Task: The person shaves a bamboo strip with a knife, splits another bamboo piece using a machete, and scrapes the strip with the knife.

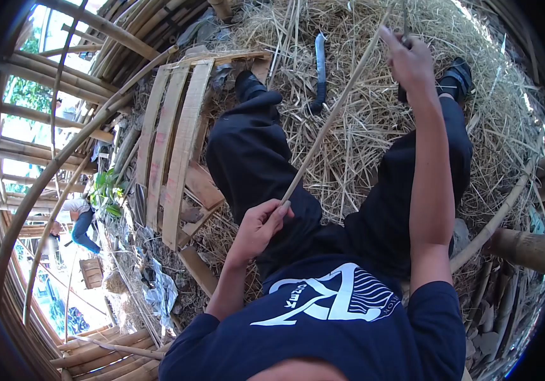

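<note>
A long thin bamboo strip [339, 106] slants up from my lap and over the straw. My left hand [263, 228] pinches its near end between thumb and fingers, above my thigh. Toward the far end, my right hand [409, 62] is closed around a narrow dark tool that looks like a knife. Part of the tool shows above the fist and a dark end below; the fingers cover the rest. The right thumb lies against or very close to the strip. Between my feet, a tool with a silver upper part and a curved black end [320, 73] rests on the straw.
A slatted wooden pallet [174, 149] leans on my left. Straw [355, 171] covers the ground. Bamboo poles [63, 95] frame the left side, and a thick bamboo pole [526, 251] juts in at right. Beyond the left frame is another person [82, 222].
</note>
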Available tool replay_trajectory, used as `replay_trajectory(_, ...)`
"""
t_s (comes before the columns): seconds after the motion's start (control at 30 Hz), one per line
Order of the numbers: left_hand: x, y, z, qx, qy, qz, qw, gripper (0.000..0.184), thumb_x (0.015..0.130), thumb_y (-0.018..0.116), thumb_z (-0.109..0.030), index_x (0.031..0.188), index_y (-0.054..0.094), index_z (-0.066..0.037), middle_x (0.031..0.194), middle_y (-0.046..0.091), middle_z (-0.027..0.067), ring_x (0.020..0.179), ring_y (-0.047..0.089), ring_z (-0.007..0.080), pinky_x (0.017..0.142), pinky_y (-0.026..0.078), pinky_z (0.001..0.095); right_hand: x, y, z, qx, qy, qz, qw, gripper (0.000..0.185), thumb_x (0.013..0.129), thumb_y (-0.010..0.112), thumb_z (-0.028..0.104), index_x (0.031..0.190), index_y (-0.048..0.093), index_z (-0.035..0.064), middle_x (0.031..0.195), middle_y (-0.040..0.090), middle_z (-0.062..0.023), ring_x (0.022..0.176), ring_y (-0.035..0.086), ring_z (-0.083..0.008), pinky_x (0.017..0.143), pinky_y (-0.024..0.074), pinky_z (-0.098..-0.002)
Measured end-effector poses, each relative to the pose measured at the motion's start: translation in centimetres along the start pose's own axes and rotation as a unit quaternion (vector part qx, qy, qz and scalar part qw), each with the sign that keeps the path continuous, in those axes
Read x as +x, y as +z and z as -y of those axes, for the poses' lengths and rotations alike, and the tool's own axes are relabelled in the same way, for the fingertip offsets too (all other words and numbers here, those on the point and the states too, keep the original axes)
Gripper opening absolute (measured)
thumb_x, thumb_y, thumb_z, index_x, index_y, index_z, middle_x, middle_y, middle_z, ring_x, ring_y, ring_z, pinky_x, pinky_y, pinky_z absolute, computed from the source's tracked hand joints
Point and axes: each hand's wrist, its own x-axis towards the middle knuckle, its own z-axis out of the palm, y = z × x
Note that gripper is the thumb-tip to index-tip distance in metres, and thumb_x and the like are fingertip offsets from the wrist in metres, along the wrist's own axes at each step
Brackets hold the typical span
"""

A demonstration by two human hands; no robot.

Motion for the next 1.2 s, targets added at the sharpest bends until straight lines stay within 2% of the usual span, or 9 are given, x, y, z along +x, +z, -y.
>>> replay_trajectory(0.1, 1.7, 0.4, -0.3, 0.003, 0.02, -0.033, 0.999, 0.022, 0.098, 0.051, -0.019, 0.093, 0.061, -0.001, 0.058, 0.04, -0.008, 0.05, 0.032, -0.0005, 0.046, 0.023, 0.0176, -3.1, 1.2, 1.7, -0.141, -0.073, 0.103, 0.982, 0.032, 0.09, 0.059, 0.029, 0.073, 0.064, 0.0018, 0.054, 0.053, -0.0075, 0.048, 0.049, -0.0161, 0.049, 0.0393, -0.0358)
replay_trajectory(0.23, 3.4, 0.2, -1.5, -0.043, 0.038, -0.041, 0.997, 0.022, 0.099, 0.05, -0.017, 0.107, 0.062, 0.0, 0.062, 0.042, -0.007, 0.048, 0.032, -0.0004, 0.044, 0.022, 0.0172, -7.2, 2.9, 3.6, -0.191, -0.053, 0.284, 0.938, 0.034, 0.091, 0.06, 0.028, 0.081, 0.063, -0.0042, 0.061, 0.059, -0.018, 0.055, 0.058, -0.0298, 0.058, 0.0442, -0.0418)
replay_trajectory(0.3, 4.3, -0.5, -1.9, -0.072, 0.05, -0.029, 0.996, 0.024, 0.099, 0.05, -0.016, 0.113, 0.06, 0.001, 0.064, 0.044, -0.0054, 0.047, 0.033, 0.0002, 0.044, 0.024, 0.0171, -8.3, 4.5, 1.6, -0.154, -0.169, 0.297, 0.927, 0.032, 0.092, 0.06, 0.028, 0.089, 0.064, -0.0036, 0.058, 0.055, -0.0166, 0.05, 0.051, -0.0266, 0.053, 0.0393, -0.0399)
replay_trajectory(0.33, 4.7, -0.8, -2.0, -0.099, 0.059, -0.015, 0.993, 0.027, 0.099, 0.049, -0.014, 0.119, 0.058, 0.001, 0.066, 0.045, -0.0039, 0.047, 0.034, 0.0007, 0.043, 0.026, 0.0171, -8.7, 4.6, 1.5, -0.123, -0.211, 0.327, 0.913, 0.033, 0.09, 0.062, 0.028, 0.086, 0.062, -0.0044, 0.062, 0.056, -0.0208, 0.055, 0.054, -0.0359, 0.055, 0.0404, -0.0423)
replay_trajectory(0.43, 5.1, -1.0, -3.3, -0.09, 0.071, -0.039, 0.993, 0.028, 0.1, 0.047, -0.015, 0.122, 0.057, -0.001, 0.067, 0.044, -0.003, 0.048, 0.035, 0.0008, 0.043, 0.028, 0.0175, -9.4, 5.0, 1.2, -0.118, -0.273, 0.357, 0.886, 0.032, 0.089, 0.062, 0.027, 0.082, 0.059, -0.0042, 0.063, 0.056, -0.0213, 0.061, 0.055, -0.0394, 0.056, 0.041, -0.043)
replay_trajectory(0.8, 7.7, -0.8, -3.9, -0.11, 0.1, -0.001, 0.989, 0.018, 0.1, 0.047, -0.016, 0.102, 0.058, -0.002, 0.06, 0.037, -0.0086, 0.049, 0.028, -0.0012, 0.045, 0.021, 0.0171, -9.2, 6.0, -0.5, -0.215, -0.271, 0.248, 0.905, 0.026, 0.082, 0.064, 0.022, 0.07, 0.063, -0.0014, 0.063, 0.058, -0.02, 0.064, 0.059, -0.0372, 0.061, 0.0456, -0.0448)
replay_trajectory(0.87, 7.9, -0.4, -3.9, -0.058, 0.101, -0.038, 0.992, 0.017, 0.1, 0.047, -0.015, 0.099, 0.058, -0.001, 0.061, 0.038, -0.0075, 0.052, 0.031, -0.0001, 0.047, 0.024, 0.018, -9.3, 6.4, -0.6, -0.245, -0.171, 0.277, 0.913, 0.025, 0.078, 0.062, 0.024, 0.073, 0.066, 0.0005, 0.068, 0.064, -0.0175, 0.068, 0.064, -0.0358, 0.068, 0.0516, -0.0445)
replay_trajectory(1.07, 9.4, -0.4, -3.9, 0.053, 0.194, -0.146, 0.969, 0.021, 0.099, 0.046, -0.014, 0.093, 0.058, 0.003, 0.062, 0.045, -0.0024, 0.055, 0.037, 0.004, 0.05, 0.031, 0.0225, -10.0, 7.2, -1.2, -0.269, -0.214, 0.272, 0.899, 0.025, 0.077, 0.058, 0.021, 0.067, 0.066, -0.0007, 0.067, 0.064, -0.0201, 0.066, 0.064, -0.0367, 0.067, 0.053, -0.0461)
replay_trajectory(1.2, 9.7, -0.3, -4.5, 0.06, 0.167, -0.151, 0.972, 0.022, 0.099, 0.047, -0.015, 0.094, 0.058, 0.003, 0.062, 0.046, -0.0006, 0.056, 0.038, 0.0051, 0.051, 0.033, 0.024, -10.2, 7.8, -1.5, -0.271, -0.204, 0.278, 0.899, 0.028, 0.076, 0.059, 0.023, 0.067, 0.065, -0.0021, 0.065, 0.063, -0.0219, 0.066, 0.065, -0.0376, 0.068, 0.0538, -0.0451)
